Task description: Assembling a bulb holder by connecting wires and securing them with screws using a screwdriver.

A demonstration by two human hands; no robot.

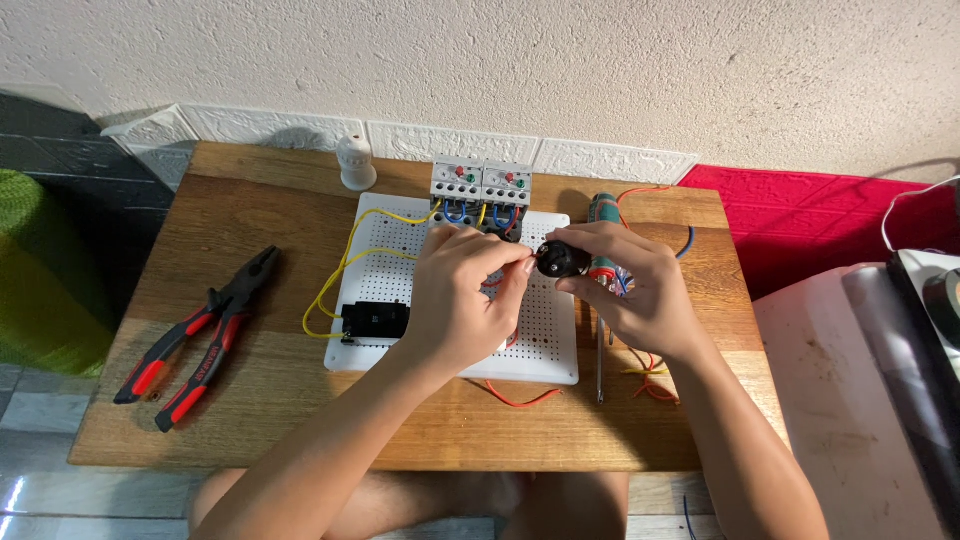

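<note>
We see both hands above the white perforated board (540, 345) on the wooden tabletop (300, 400). The right hand (640, 295) grips a small black round part (553, 261), and the left hand (462, 300) pinches at its front. 2 red-handled pliers (195, 340) lie well apart on the left.

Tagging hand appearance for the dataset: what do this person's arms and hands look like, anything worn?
Both forearms are bare to the frame edge: no sleeves in view. The left hand and right hand wear no gloves; no rings, watch or wristbands show. No cables or markings on either arm.
</note>
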